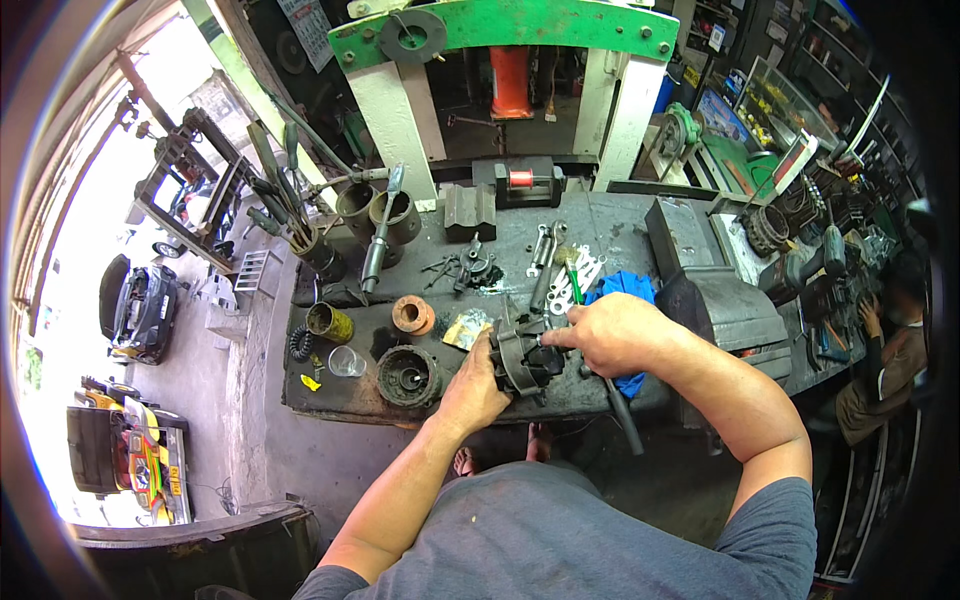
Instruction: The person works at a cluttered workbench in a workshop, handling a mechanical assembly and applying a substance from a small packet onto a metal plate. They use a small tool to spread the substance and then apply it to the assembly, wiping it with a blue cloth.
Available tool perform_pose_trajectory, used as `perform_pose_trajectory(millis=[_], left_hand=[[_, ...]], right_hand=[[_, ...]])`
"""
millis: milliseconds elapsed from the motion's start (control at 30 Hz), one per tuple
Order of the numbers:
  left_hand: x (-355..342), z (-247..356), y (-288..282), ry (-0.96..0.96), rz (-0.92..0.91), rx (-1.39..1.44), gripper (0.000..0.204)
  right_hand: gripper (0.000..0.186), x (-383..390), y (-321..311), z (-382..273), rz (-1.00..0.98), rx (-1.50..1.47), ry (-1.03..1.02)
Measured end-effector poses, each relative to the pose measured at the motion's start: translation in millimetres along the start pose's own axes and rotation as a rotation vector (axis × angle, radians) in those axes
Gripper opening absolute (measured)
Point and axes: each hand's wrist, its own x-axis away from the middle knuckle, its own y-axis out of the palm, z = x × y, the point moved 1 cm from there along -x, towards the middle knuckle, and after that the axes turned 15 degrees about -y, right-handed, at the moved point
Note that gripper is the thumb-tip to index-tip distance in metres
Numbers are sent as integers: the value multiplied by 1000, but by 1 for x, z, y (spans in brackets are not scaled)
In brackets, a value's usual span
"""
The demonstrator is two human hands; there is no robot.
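Near the front edge of the bench, a round dark metal housing (515, 362) with openings around its side stands on edge. My left hand (476, 392) is closed against its left side, thumb up along the rim. My right hand (612, 338) reaches in from the right, fingers curled, its fingertips at a small shiny piece on the housing; whether they pinch it is hidden. Left of my left hand lies a second greasy round housing (409, 376), hollow side up. A blue cloth (628, 287) lies partly behind my right hand, beside several wrenches (590, 272).
A bench vise (725, 310) stands to the right, and a tool handle (624, 415) juts past the front edge. A copper-coloured ring (413, 315), clear cup (346, 362) and rusty can (330, 322) stand left. Another person (890, 370) is at the far right.
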Motion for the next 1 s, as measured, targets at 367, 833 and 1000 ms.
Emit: perform_pose_trajectory(millis=[367, 833, 1000], left_hand=[[3, 8, -6, -80, -79, 11, 113], [0, -2, 1, 35, 28, -30, 112], [-2, -4, 1, 13, -3, -23, 112]], right_hand=[[62, -1, -7, 2, 18, 4, 13], [70, -3, -1, -1, -31, -4, 17], [69, -3, 0, -1, -53, 9, 10]])
